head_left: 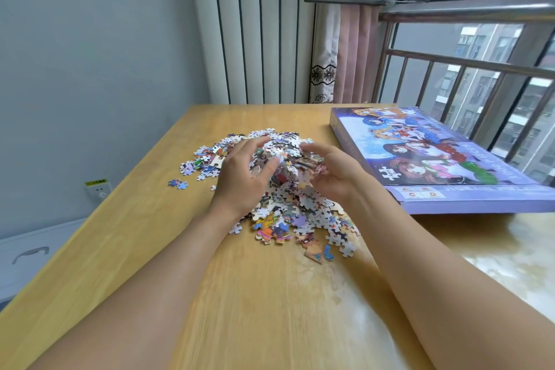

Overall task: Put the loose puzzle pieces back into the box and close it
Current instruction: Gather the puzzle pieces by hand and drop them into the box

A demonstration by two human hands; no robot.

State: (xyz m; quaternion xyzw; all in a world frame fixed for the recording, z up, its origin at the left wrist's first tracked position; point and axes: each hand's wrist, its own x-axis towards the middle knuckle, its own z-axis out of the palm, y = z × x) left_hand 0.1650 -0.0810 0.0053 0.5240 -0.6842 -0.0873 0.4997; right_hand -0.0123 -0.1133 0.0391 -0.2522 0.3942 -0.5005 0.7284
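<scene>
A heap of loose puzzle pieces point(288, 210) lies in the middle of the wooden table point(126, 249). My left hand point(243, 171) and my right hand point(330, 171) cup a raised clump of pieces between them, fingers curled round it from both sides above the heap. The purple puzzle box point(435, 159), with a cartoon picture on its lid, lies flat at the right of the table with the lid on. A few stray pieces point(178, 184) lie apart at the left of the heap.
A window with a metal railing point(480, 69) runs along the right, right behind the box. A striped wall panel and a pink curtain point(354, 54) stand behind the table. A wall socket point(97, 188) sits low at the left.
</scene>
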